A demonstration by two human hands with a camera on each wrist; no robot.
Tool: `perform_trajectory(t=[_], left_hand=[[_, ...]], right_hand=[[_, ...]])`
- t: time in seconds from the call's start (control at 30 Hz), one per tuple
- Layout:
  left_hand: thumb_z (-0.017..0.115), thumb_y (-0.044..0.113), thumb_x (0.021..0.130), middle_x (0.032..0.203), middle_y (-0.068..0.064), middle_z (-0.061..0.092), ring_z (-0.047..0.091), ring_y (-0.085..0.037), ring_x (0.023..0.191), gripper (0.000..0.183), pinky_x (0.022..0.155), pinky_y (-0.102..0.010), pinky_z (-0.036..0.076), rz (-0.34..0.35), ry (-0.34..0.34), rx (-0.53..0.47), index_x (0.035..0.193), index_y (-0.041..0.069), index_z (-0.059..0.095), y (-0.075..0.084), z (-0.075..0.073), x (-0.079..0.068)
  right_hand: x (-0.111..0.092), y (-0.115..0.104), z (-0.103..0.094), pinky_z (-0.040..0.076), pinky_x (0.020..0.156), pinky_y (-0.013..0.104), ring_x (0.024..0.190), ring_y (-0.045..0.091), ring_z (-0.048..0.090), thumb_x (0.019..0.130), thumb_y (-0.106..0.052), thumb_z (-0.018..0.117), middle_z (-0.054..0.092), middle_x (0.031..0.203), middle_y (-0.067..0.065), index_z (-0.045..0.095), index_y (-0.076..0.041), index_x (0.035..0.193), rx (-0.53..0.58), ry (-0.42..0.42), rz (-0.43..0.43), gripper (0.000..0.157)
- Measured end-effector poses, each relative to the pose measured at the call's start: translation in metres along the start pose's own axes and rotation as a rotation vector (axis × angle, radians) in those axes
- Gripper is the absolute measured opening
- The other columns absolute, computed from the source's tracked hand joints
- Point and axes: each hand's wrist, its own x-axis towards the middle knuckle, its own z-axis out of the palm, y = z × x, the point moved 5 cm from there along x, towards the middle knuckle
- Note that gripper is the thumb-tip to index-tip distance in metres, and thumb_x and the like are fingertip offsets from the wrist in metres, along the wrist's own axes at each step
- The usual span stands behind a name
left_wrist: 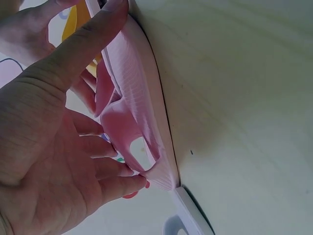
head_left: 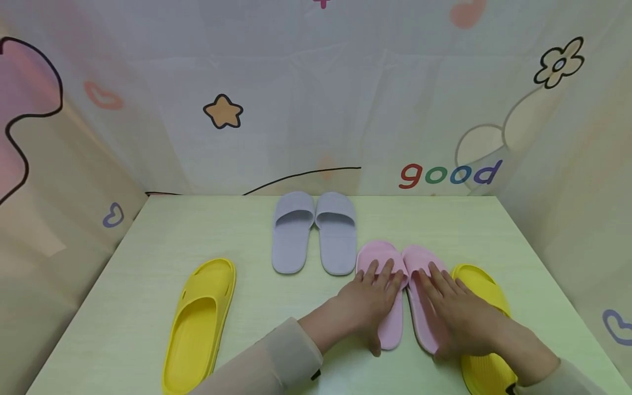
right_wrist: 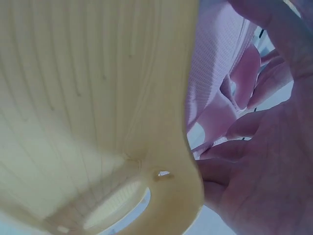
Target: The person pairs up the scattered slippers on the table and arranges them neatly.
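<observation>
A pair of pink slippers lies side by side on the table, right of centre, toes toward the back wall. My left hand [head_left: 370, 302] is spread over the left pink slipper [head_left: 392, 329], its fingertips on the strap; in the left wrist view the thumb lies along the slipper's heel end [left_wrist: 129, 54]. Over the right pink slipper [head_left: 422, 315] my right hand [head_left: 461, 312] lies with fingers extended, reaching its strap. Just beyond that hand is a yellow slipper [head_left: 481, 285], partly hidden by the hand and wrist; its ribbed sole [right_wrist: 73, 98] fills much of the right wrist view.
A grey-lilac slipper pair, left [head_left: 289, 241] and right [head_left: 338, 241], sits at the table's back edge, close to the pink ones. Another yellow slipper [head_left: 197, 323] lies at the left. A printed curtain [head_left: 306, 99] rises behind the table [head_left: 123, 307] and along both sides.
</observation>
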Motion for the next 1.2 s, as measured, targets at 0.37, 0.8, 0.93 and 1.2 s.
perform_trajectory(t=[0.37,0.8,0.93,1.2], left_hand=[[0.092,0.073,0.056,0.176,-0.01,0.002,0.016,-0.033,0.161,0.153,0.126,-0.041,0.033,-0.001,-0.013,-0.012,0.168,0.018,0.003,-0.003,0.0,0.009],[0.092,0.073,0.055,0.176,-0.009,0.001,0.015,-0.033,0.162,0.154,0.126,-0.041,0.032,0.002,-0.033,-0.039,0.168,0.019,0.002,-0.007,-0.004,0.016],[0.092,0.072,0.056,0.176,-0.009,0.003,0.016,-0.033,0.161,0.153,0.126,-0.041,0.033,-0.002,-0.033,-0.043,0.168,0.018,0.003,-0.007,-0.006,0.019],[0.093,0.068,0.058,0.177,-0.009,0.003,0.015,-0.034,0.162,0.15,0.127,-0.042,0.032,-0.01,-0.035,-0.09,0.168,0.018,0.004,-0.011,-0.009,0.023]], right_hand=[[0.007,0.006,-0.005,0.024,0.119,0.073,0.153,0.057,0.019,0.058,-0.058,0.094,0.012,0.17,0.031,0.015,-0.001,0.165,0.0,-0.035,-0.011,0.145],[0.011,0.013,-0.01,0.022,0.119,0.073,0.154,0.057,0.018,0.06,-0.056,0.094,0.009,0.171,0.029,0.015,0.0,0.165,0.027,-0.065,-0.015,0.143],[0.013,0.016,-0.013,0.022,0.119,0.072,0.154,0.056,0.017,0.062,-0.057,0.093,0.008,0.172,0.028,0.014,-0.001,0.165,0.027,-0.078,-0.017,0.141],[0.019,0.023,-0.019,0.023,0.119,0.072,0.155,0.055,0.018,0.063,-0.056,0.093,0.009,0.172,0.027,0.014,-0.002,0.165,0.025,-0.077,-0.029,0.14]])
